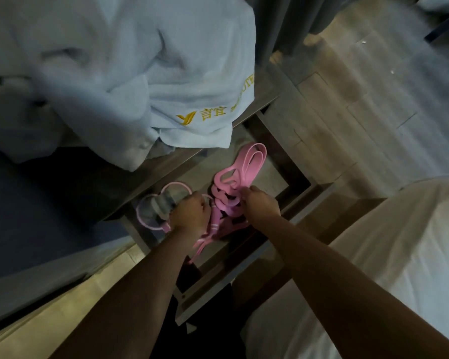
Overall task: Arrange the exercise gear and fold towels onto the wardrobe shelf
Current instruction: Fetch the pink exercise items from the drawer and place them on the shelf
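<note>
Left hand (189, 213) fisted tight on pink tubular ring loops (153, 211); the grip point is hidden under the knuckles. Right hand (261, 203) has its fingers curled into a tangle of pink flat bands (231, 182), rubbery and looped. Both sit in a low open compartment (270, 174) with a grey wood-grain base. White terry towel (166, 73), crumpled, gold embroidery partly folded under, lies on the ledge far-left above it. Plank floor (347, 99) far right, white bed (399, 255) near right. Dim and blurred at the edges.
</note>
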